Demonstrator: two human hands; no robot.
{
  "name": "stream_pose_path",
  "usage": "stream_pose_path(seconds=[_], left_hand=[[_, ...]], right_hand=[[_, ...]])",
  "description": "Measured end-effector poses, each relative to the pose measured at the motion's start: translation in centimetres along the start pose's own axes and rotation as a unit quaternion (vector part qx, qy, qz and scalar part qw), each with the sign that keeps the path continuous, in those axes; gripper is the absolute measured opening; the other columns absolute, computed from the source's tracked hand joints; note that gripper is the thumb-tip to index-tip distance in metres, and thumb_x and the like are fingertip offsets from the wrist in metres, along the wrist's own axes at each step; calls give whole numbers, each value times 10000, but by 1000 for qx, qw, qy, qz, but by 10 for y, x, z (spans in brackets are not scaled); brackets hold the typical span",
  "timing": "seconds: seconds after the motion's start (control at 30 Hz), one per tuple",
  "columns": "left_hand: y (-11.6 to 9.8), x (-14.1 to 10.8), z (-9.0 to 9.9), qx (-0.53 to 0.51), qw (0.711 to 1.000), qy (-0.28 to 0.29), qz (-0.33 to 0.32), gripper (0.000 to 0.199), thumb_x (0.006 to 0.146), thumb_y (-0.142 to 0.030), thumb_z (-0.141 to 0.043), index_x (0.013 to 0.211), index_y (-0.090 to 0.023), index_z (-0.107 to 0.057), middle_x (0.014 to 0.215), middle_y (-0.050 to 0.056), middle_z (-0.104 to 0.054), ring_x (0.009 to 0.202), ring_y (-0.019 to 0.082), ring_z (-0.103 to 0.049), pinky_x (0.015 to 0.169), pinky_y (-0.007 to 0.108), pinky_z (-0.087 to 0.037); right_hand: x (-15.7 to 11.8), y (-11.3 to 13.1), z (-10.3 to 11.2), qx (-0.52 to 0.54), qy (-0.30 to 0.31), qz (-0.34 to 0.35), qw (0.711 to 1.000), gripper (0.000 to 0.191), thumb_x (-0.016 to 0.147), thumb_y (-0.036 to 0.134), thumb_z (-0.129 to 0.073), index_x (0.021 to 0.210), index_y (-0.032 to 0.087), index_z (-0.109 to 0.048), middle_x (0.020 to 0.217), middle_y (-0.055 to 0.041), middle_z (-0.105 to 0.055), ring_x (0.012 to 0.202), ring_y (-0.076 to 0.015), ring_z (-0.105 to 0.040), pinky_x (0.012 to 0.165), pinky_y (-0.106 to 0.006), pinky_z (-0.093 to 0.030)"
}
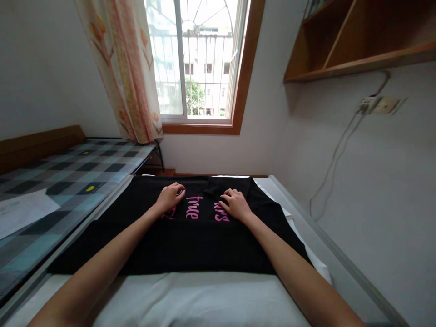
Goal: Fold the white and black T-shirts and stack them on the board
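Observation:
A black T-shirt [204, 245] with pink lettering lies spread sideways across a white sheet. The word "true" shows between my hands, and other letters are partly covered. My left hand [169, 198] rests on the shirt over the left part of the lettering, its fingers bent and the thumb apart from them. Over the lettering on the right lies my right hand [236, 204], fingers loosely curved and apart on the cloth. Just beyond it, a sleeve-like piece of black cloth [230, 184] is folded onto the shirt. No grip on the fabric shows in either hand.
The white sheet [204, 299] covers the surface under the shirt, with a pale raised edge [327, 245] along the right wall. To the left is a bed with a checked cover [75, 168] and white paper [25, 211]. A curtain [126, 68], window and wall shelf [357, 41] stand beyond.

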State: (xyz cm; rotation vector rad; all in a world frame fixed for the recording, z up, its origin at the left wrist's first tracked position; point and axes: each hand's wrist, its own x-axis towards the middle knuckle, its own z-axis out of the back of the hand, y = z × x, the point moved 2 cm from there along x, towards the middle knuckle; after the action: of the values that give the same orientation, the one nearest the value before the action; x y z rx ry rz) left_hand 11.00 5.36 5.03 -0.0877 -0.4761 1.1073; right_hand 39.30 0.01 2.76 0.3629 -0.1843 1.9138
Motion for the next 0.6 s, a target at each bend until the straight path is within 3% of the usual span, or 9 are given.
stream_pose_path(seconds=[0.1,0.23,0.37,0.47,0.6], left_hand=[[-16,37,-11,-4,1000,9,-22,273,884,-315,-474,1009,-204,-691,1091,59,-661,960,204,-639,878,297,-469],[-34,84,-38,-7,999,28,-22,377,888,-189,-423,1203,-214,-627,1268,64,-617,1141,214,-584,1007,323,-405],[-44,114,-67,-34,997,66,-17,524,853,-92,-389,1339,-230,-530,1355,72,-571,1241,225,-523,1050,385,-363],[-46,128,-79,-56,995,85,-18,535,780,-75,-462,1261,-265,-597,1266,58,-638,1207,244,-551,1028,416,-378],[-44,147,-82,-104,990,92,-16,349,692,-121,-561,973,-243,-727,1070,61,-712,1083,283,-612,962,448,-422]], right_hand=[[1,3,1,-9,-2,12,1000,312,947,384,-474,1026,210,-721,1001,-102,-630,936,-232,-538,821,-362,-374],[3,1,-3,7,-20,-11,1000,322,974,330,-418,938,205,-713,949,-86,-634,895,-211,-562,833,-358,-368],[4,-7,-5,124,-104,-89,983,311,985,314,-378,994,209,-670,962,-69,-631,902,-188,-594,819,-304,-412],[3,-11,-3,207,-162,-112,958,313,986,321,-359,993,214,-653,937,-62,-619,876,-180,-604,802,-279,-444],[1,-12,2,214,-188,-101,953,300,977,337,-379,986,230,-659,916,-63,-616,872,-196,-595,826,-301,-451]])
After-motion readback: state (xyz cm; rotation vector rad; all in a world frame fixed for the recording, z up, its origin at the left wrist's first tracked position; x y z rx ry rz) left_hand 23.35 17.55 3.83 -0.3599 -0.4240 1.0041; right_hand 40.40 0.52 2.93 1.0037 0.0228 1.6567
